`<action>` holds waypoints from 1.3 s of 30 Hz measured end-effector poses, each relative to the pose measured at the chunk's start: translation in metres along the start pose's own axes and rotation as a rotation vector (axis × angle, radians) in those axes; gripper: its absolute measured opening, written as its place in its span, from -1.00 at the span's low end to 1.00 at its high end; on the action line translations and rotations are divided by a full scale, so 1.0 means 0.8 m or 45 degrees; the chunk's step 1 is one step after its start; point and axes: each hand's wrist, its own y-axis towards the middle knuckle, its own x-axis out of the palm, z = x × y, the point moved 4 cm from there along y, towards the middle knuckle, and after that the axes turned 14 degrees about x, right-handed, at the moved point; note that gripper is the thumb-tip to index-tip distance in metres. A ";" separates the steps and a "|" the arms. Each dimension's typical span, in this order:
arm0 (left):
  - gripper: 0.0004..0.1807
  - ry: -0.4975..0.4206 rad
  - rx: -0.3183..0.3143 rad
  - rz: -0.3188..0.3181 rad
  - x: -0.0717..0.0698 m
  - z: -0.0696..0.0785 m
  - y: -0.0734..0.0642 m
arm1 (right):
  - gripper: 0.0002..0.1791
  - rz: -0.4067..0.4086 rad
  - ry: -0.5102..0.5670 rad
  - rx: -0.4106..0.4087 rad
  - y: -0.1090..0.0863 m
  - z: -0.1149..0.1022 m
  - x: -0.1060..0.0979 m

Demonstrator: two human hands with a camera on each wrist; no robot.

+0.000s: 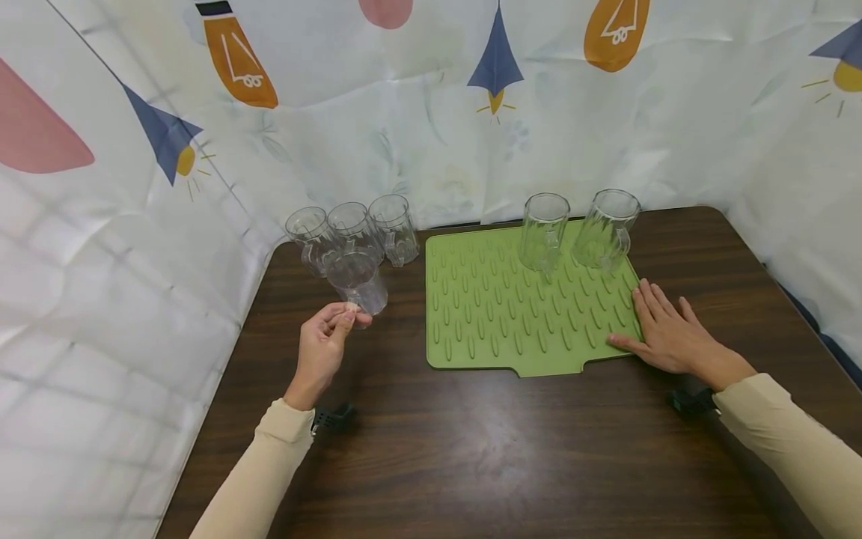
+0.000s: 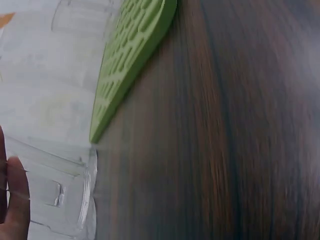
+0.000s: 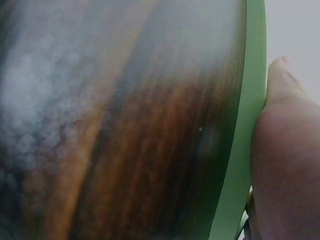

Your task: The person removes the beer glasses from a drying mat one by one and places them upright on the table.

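My left hand (image 1: 323,340) pinches the handle of a clear glass mug (image 1: 360,281) at the left of the table. In the left wrist view the same mug (image 2: 55,195) shows at the lower left beside the fingers. Whether its base touches the table, I cannot tell. My right hand (image 1: 670,333) lies flat with fingers spread on the right front corner of a green drying mat (image 1: 478,322). The thumb (image 3: 287,95) rests along the mat's edge in the right wrist view. Toward the mat's back right stand two clear mugs, one (image 1: 542,236) left of the other (image 1: 602,236).
Three more glass mugs stand in a row at the back left: one (image 1: 310,228), a middle one (image 1: 350,221) and one (image 1: 397,232) nearest the mat. The dark wooden table (image 1: 458,449) meets a printed curtain (image 1: 431,135) behind and at the left.
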 end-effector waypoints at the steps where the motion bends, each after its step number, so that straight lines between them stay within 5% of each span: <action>1: -0.73 -0.003 0.003 0.004 -0.002 -0.001 0.000 | 0.24 -0.001 0.001 0.000 0.000 0.000 0.000; 39: -0.66 -0.036 -0.122 0.163 -0.086 -0.049 0.002 | 0.22 0.012 -0.001 -0.007 0.000 0.000 0.001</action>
